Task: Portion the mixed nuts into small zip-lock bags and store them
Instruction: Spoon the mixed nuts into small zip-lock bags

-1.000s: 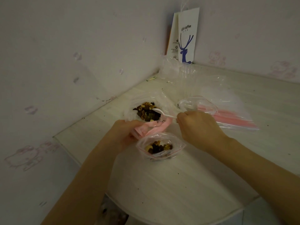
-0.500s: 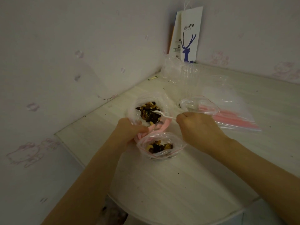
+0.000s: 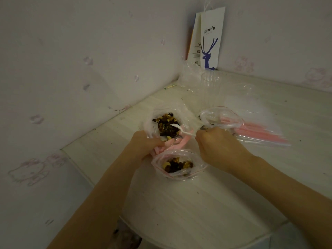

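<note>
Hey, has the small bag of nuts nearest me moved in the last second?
No. The small zip-lock bag keeps its place relative to the coffee paper bag in the corner.

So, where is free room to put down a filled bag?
Bare: the near table, between the small bag and the front edge; also the far right, behind the bag stack. Crowded: the middle, where the left hand grips the big bag and the right hand holds the spoon; the corner with cups.

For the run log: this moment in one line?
left hand grips big nut bag | right hand holds spoon inside it | small bag open, part-filled | phase: scooping
</note>
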